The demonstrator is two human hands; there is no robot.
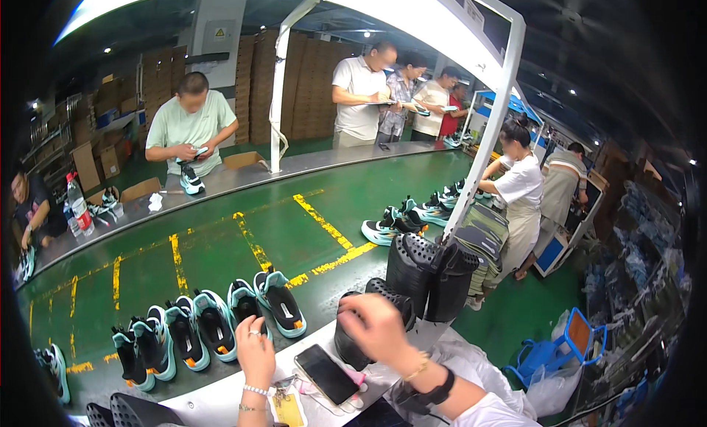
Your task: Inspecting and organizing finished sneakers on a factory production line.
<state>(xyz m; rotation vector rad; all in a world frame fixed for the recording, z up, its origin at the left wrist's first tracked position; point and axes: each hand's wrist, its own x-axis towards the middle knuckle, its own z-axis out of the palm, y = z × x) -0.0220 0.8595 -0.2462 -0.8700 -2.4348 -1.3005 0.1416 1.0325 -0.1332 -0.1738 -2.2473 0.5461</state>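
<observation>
My left hand (255,352), with a ring and a beaded bracelet, is raised by a row of black and mint-green sneakers. Its fingers bend away from me, their tips hidden, close to the heel of one sneaker (246,305); contact cannot be made out. Beside it, a mint-rimmed sneaker (280,303) ends the row. My right hand (378,330), slightly blurred, hovers with loosely bent fingers and nothing visible in them, in front of short black forms with holed tops (351,347). Between my wrists a dark phone (326,373) lies on the white ledge.
A green conveyor belt (221,257) with yellow marks runs past me. Taller black holed forms (418,261) stand right of centre, below a white post (486,132). More sneakers (409,217) line the belt. Several people work across and along it. A blue chair (549,353) stands right.
</observation>
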